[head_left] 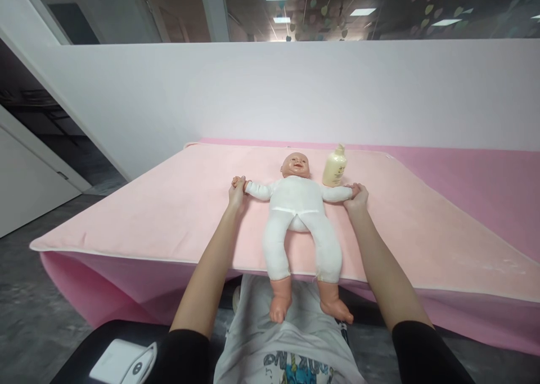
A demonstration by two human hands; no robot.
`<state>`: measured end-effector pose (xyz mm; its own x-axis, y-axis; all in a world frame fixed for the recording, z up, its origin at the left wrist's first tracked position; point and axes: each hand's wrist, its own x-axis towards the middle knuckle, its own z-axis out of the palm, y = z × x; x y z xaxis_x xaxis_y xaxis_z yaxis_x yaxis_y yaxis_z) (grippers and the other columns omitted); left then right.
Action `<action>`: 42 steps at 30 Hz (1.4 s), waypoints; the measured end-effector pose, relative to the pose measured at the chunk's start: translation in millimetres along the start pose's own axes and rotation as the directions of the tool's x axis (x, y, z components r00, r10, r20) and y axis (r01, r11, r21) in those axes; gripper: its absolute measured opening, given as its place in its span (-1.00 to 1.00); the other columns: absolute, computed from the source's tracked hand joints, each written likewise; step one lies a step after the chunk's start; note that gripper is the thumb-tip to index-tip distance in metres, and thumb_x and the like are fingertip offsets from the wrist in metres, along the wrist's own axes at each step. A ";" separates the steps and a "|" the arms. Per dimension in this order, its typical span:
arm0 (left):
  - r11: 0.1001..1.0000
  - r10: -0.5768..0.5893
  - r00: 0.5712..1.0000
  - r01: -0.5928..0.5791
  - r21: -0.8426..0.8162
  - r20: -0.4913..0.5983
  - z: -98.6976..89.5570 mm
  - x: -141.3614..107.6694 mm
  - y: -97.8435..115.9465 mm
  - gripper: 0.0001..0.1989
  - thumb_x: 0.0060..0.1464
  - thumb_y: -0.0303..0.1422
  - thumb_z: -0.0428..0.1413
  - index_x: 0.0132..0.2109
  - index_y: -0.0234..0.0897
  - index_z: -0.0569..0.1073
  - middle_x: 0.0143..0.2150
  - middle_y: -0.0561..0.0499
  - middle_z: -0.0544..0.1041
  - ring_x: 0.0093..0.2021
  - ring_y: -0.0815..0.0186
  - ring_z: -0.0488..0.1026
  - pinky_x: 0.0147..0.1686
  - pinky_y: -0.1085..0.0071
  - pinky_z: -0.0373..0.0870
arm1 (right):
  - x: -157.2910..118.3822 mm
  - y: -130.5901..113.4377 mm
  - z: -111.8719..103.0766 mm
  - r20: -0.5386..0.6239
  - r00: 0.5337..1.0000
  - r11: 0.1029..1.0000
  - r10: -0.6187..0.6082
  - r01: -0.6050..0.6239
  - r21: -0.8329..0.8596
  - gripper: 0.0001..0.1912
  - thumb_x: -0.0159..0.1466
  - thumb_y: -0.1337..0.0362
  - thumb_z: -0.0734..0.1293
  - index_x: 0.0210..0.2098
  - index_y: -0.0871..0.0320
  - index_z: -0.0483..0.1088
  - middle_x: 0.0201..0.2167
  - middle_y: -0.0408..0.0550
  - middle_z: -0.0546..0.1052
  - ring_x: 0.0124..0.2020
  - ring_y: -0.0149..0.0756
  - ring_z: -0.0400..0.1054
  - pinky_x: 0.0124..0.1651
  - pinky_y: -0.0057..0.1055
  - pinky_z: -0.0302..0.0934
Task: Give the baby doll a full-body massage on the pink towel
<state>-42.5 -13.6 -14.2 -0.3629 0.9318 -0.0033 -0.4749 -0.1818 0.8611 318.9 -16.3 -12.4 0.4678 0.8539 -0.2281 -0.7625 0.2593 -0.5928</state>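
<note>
And here's the doll (297, 195), face up on the pink-covered counter (139, 218), its feet jutting past the near edge, laid out with both arms spread, so setting it down and taking hold look done. Out at one side of the doll, the left hand (236, 194) has its fingers wrapped around one small hand, and at the opposite side the right hand (358, 198) has its fingers around the other, both arms not yet released. Beside the doll's head, the bottle (334, 167) stands, capped by its pump, in neither hand's grip.
</note>
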 end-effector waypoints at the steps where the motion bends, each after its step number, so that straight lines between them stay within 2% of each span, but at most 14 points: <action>1: 1.000 0.000 1.000 0.000 0.007 -0.004 -0.2 0.2 -0.2 -0.75 -0.10 -0.24 0.23 -0.34 -0.28 0.36 -0.36 -0.01 0.47 -0.37 0.36 0.43 -0.34 0.42 0.36 | -0.9 -0.3 0.8 -0.027 0.999 1.000 0.019 -0.019 0.015 -0.84 0.17 0.34 0.15 -0.53 0.11 0.09 -0.69 -0.30 0.21 -0.66 -0.49 0.23 -0.54 -0.50 0.28; 3: 1.000 -0.002 1.000 0.002 0.027 -0.014 -1.1 1.0 -1.0 -0.75 -0.09 -0.24 0.23 -0.33 -0.29 0.38 -0.34 -0.03 0.48 -0.37 0.36 0.44 -0.37 0.43 0.36 | -3.0 -1.1 2.6 -0.099 0.993 0.997 0.060 -0.056 0.045 -0.84 0.17 0.34 0.15 -0.53 0.11 0.10 -0.69 -0.30 0.21 -0.66 -0.50 0.23 -0.53 -0.51 0.28; 14: 0.998 0.006 1.000 -0.006 0.067 0.004 -3.2 5.2 -5.1 -0.75 0.02 -0.19 0.16 -0.30 -0.31 0.43 -0.27 -0.10 0.53 -0.32 0.34 0.48 -0.36 0.45 0.40 | -4.1 -0.9 2.0 -0.079 0.995 0.995 0.068 -0.062 0.072 -0.86 0.15 0.35 0.17 -0.53 0.11 0.11 -0.68 -0.29 0.22 -0.63 -0.48 0.23 -0.52 -0.50 0.28; 21: 0.998 -0.058 0.998 0.058 0.002 0.019 -1.3 2.2 -0.6 -0.73 0.12 -0.16 0.07 -0.20 -0.30 0.40 -0.18 -0.12 0.53 -0.20 0.34 0.49 -0.16 0.40 0.39 | -2.9 -0.4 1.5 -0.064 0.997 0.999 0.047 -0.046 0.024 -0.86 0.17 0.35 0.15 -0.51 0.11 0.10 -0.65 -0.30 0.22 -0.63 -0.50 0.23 -0.49 -0.51 0.30; 25: 0.994 -0.093 0.996 0.093 -0.059 0.009 -1.4 1.9 2.2 -0.74 0.17 -0.17 0.01 -0.17 -0.29 0.38 -0.14 -0.11 0.50 -0.19 0.35 0.48 -0.13 0.39 0.39 | -4.7 -1.2 3.0 -0.072 0.996 0.998 0.052 -0.049 0.045 -0.85 0.18 0.34 0.16 -0.52 0.11 0.10 -0.66 -0.31 0.21 -0.64 -0.51 0.23 -0.51 -0.54 0.28; 33: 0.988 -0.118 0.991 0.123 -0.089 0.059 -3.8 5.1 1.8 -0.68 0.10 -0.07 0.05 -0.16 -0.22 0.39 -0.14 -0.06 0.49 -0.19 0.32 0.46 -0.16 0.39 0.41 | -4.5 -1.0 2.7 -0.082 0.995 0.998 0.054 -0.051 0.038 -0.84 0.17 0.34 0.17 -0.53 0.11 0.11 -0.68 -0.31 0.22 -0.65 -0.49 0.23 -0.52 -0.52 0.30; 42: 0.974 -0.156 0.982 0.171 -0.149 0.108 -3.7 4.4 0.8 -0.63 0.13 -0.03 0.00 -0.09 -0.19 0.40 -0.07 -0.07 0.46 -0.10 0.31 0.44 -0.12 0.37 0.42 | -7.0 -1.4 3.9 -0.103 0.993 0.998 0.054 -0.050 0.042 -0.87 0.17 0.33 0.17 -0.51 0.12 0.14 -0.67 -0.30 0.23 -0.64 -0.49 0.24 -0.54 -0.52 0.29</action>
<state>-47.4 -10.8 -15.4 -0.1958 0.9771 -0.0833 -0.6440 -0.0641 0.7624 314.9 -20.9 -7.0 0.4696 0.8157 -0.3377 -0.8027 0.2352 -0.5481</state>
